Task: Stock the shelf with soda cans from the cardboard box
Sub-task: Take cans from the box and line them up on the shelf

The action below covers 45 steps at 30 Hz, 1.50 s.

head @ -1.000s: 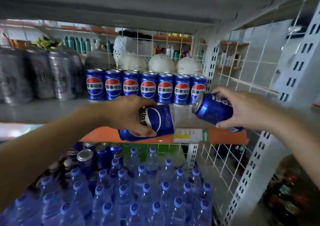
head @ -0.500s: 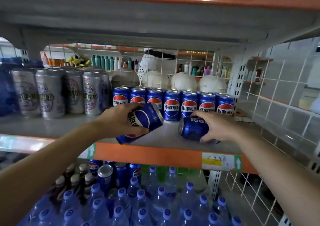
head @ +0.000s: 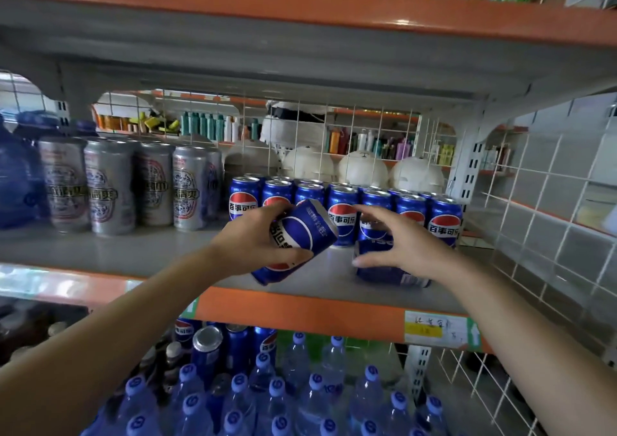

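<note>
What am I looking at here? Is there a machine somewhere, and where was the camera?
There is no machine here. These are a person's two bare hands, filmed by one wide-angle camera worn on the head, which looks forward and down.

The surface is a grey shop shelf with an orange front edge. At its back stand rows of blue cola cans, with taller silver cans to their left.

The left hand grips a tilted can over the front of the shelf. The right hand lies with spread fingers against a standing can, set on the shelf in front of the rows.

Below the shelf are water bottles with blue caps. The cardboard box is not in view.
</note>
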### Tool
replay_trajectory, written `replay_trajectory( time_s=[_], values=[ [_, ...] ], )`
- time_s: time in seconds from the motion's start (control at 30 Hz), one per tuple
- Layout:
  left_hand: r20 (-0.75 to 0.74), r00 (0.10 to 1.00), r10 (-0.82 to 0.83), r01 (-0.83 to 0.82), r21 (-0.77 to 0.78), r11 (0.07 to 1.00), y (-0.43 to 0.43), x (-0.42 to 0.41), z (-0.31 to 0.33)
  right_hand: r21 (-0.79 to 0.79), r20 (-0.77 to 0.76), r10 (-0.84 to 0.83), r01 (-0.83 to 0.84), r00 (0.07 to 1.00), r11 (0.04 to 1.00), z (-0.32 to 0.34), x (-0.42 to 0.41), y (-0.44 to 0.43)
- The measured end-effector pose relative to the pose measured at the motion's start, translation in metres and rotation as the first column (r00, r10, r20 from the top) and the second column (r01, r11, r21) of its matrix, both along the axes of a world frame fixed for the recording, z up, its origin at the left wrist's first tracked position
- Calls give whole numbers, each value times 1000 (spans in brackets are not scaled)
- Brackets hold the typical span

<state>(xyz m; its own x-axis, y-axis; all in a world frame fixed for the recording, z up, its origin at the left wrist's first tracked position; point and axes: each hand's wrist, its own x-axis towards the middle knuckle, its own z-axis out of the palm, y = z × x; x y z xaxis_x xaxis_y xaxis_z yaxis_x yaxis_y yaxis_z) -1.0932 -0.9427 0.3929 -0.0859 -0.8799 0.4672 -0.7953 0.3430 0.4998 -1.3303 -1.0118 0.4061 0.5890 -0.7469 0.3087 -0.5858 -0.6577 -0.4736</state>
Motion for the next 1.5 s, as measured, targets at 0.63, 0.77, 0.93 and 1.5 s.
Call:
replay_trajectory(
  time_s=[0.63,0.77,0.93,1.5],
  values=[
    [-31,987,-156,155,-25,988,-11,-26,-3,71,395,114,-154,911,986,-3,23,15],
    [-162,973,-166,148,-116,982,-11,-19,-8,84,550,60,-127,833,988,-6,18,17],
    [-710,681,-176,121,-128,984,-9,-9,-8,235,773,-33,-237,633,943,-11,17,24],
    [-763,577,-291,223,-195,955,-7,-29,12,286,786,-4,-358,618,889,-26,20,26]
  ],
)
